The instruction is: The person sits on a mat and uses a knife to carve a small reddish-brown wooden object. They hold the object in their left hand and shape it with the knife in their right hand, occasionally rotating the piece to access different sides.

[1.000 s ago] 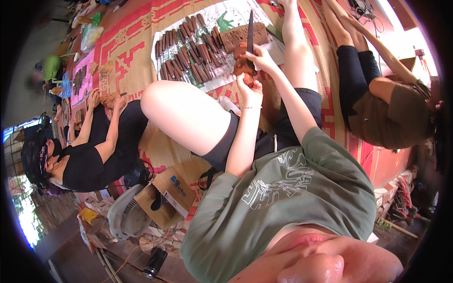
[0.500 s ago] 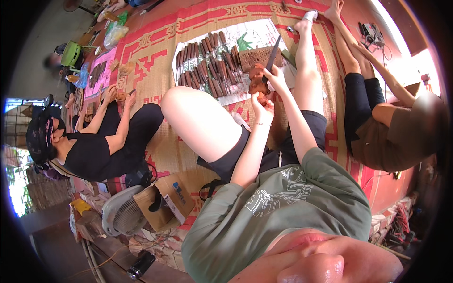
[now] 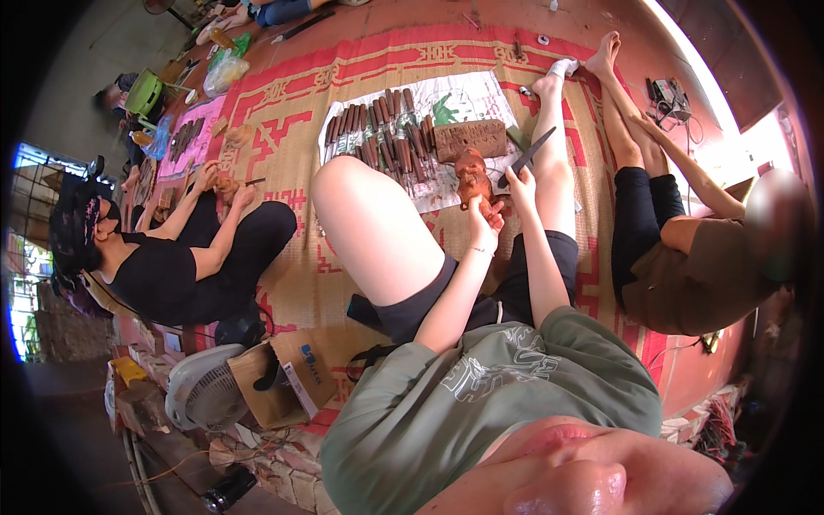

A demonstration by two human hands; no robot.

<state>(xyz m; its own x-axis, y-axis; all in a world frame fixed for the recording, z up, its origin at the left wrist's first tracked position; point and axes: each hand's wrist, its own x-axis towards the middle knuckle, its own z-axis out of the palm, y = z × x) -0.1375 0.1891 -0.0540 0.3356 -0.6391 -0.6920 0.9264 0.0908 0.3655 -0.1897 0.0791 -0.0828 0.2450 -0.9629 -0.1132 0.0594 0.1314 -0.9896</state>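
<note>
My left hand [image 3: 486, 220] grips the base of a carved reddish-brown wooden figurine [image 3: 472, 174], which stands upright above my lap. Just to its right, my right hand [image 3: 521, 184] is closed around a long dark tapered file [image 3: 534, 151], its tip slanting up and to the right. The file and the figurine are apart. Beyond the figurine lies a carved wooden block [image 3: 470, 140]. Left of that block, several wooden-handled carving tools [image 3: 382, 129] are laid in rows on a white printed sheet [image 3: 468, 88].
A patterned straw mat [image 3: 292, 94] lies under my legs. At left, a person in black [image 3: 163, 275] works on a small wooden piece; another person [image 3: 687, 249] sits at right. Behind them are a fan [image 3: 206, 390], a cardboard box [image 3: 283, 382] and a pink sheet [image 3: 202, 120] with tools.
My right hand has moved right, taking the file away from the figurine. The file now leans further right. In my left hand the figurine has turned, and the whole view has shifted slightly.
</note>
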